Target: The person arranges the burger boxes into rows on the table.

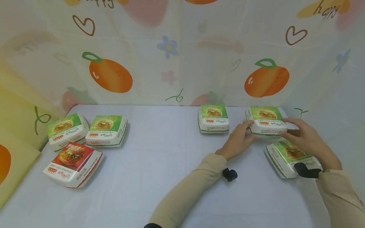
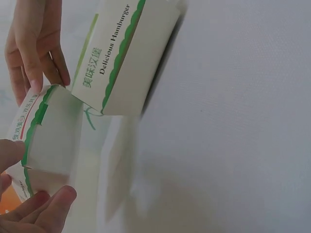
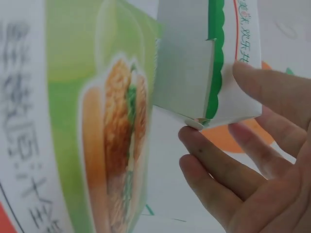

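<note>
A green-and-white hamburger box [image 1: 268, 124] is held between both hands at the back right of the table. My left hand [image 1: 236, 142] grips its left end, with thumb and fingers at the corner in the left wrist view. My right hand [image 1: 312, 144] holds the right end; its thumb [image 3: 260, 80] presses one side and a fingertip touches the lower edge. The box's pale underside [image 2: 56, 133] shows in the left wrist view, so it appears raised. Below the right hand, a second green hamburger box [image 1: 285, 158] lies at an angle on the table, partly hidden by the wrist camera.
Another green hamburger box [image 1: 214, 119] stands at the back, left of the held one. On the far left are two green boxes [image 1: 68, 129] close together and a red hamburger box [image 1: 74, 164] in front. A patterned cloth [image 1: 182, 57] hangs behind the white table [image 1: 159, 177].
</note>
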Demonstrator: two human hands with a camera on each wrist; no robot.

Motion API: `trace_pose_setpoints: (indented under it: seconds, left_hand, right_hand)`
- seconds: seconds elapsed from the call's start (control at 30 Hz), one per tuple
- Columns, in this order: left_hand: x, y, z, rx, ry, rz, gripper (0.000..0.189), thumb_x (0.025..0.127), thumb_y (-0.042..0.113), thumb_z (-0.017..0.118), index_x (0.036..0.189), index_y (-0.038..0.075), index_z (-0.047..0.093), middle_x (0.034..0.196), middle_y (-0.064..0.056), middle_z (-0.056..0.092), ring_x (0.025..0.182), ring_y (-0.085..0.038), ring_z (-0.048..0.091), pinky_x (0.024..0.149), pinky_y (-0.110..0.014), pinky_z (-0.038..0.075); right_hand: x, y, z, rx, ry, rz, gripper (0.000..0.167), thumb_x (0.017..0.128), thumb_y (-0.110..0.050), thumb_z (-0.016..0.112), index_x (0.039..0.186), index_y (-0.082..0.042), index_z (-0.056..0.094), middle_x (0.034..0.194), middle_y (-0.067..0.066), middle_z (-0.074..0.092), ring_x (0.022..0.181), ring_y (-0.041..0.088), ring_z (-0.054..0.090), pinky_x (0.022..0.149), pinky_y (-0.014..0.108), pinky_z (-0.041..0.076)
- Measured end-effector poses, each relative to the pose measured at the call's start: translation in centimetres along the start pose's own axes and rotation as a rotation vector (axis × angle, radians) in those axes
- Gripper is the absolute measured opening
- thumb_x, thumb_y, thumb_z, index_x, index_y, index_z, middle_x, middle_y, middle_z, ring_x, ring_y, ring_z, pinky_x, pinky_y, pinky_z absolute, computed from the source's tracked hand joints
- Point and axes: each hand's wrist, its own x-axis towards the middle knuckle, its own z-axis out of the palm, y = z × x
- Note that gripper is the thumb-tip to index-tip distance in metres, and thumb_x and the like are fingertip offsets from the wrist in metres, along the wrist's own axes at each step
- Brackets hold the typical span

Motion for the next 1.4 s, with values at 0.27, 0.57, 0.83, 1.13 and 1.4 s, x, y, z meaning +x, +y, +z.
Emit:
trace_pose_setpoints:
  seconds: [0.27, 0.57, 0.83, 1.13, 1.4]
  left_hand:
    - [-0.5, 0.6, -0.6, -0.028, 0.054, 0.027, 0.05, 0.098, 0.021, 0.063, 0.145, 0.02, 0.045, 0.129, -0.007, 0.058, 0.101, -0.006, 0.062, 0.083, -0.01, 0.048]
    - [-1.9, 1.3, -1.9, -0.031, 0.063, 0.036, 0.047, 0.099, 0.019, 0.061, 0.144, 0.02, 0.047, 0.128, -0.008, 0.06, 0.098, -0.008, 0.068, 0.078, -0.009, 0.05]
    - [-3.4, 1.3, -3.0, -0.053, 0.114, 0.063, 0.048, 0.097, 0.017, 0.064, 0.143, 0.017, 0.05, 0.126, -0.007, 0.064, 0.094, -0.008, 0.07, 0.077, -0.006, 0.05]
    - [-5.0, 0.9, -4.1, -0.01, 0.146, 0.104, 0.05, 0.096, 0.017, 0.065, 0.144, 0.013, 0.051, 0.122, -0.008, 0.067, 0.092, -0.009, 0.071, 0.077, -0.005, 0.05]
    - [-6.2, 0.8, -5.2, -0.03, 0.168, 0.152, 0.05, 0.096, 0.016, 0.065, 0.144, 0.01, 0.051, 0.129, -0.011, 0.064, 0.097, -0.015, 0.071, 0.084, -0.007, 0.05]
  right_hand:
    - [-0.9, -0.8, 0.0, -0.001, 0.083, -0.016, 0.064, 0.097, -0.026, 0.064, 0.148, 0.001, 0.036, 0.147, 0.038, 0.033, 0.118, 0.064, 0.05, 0.079, 0.049, 0.059]
    - [-2.1, -1.7, 0.2, 0.034, 0.124, -0.048, 0.064, 0.095, -0.027, 0.067, 0.148, -0.002, 0.04, 0.148, 0.034, 0.035, 0.115, 0.062, 0.052, 0.065, 0.01, 0.043]
    - [-3.0, -2.9, 1.1, 0.033, 0.187, -0.101, 0.06, 0.092, -0.022, 0.071, 0.144, -0.005, 0.046, 0.146, 0.029, 0.039, 0.111, 0.059, 0.056, 0.065, 0.01, 0.043]
    - [-3.8, -4.1, 2.1, 0.059, 0.214, -0.125, 0.057, 0.093, -0.019, 0.071, 0.143, -0.007, 0.049, 0.143, 0.026, 0.042, 0.111, 0.058, 0.056, 0.066, 0.005, 0.044]
    - [-4.2, -5.1, 3.2, 0.09, 0.295, -0.221, 0.054, 0.088, -0.011, 0.075, 0.138, -0.008, 0.055, 0.134, 0.015, 0.048, 0.1, -0.009, 0.058, 0.075, -0.002, 0.043]
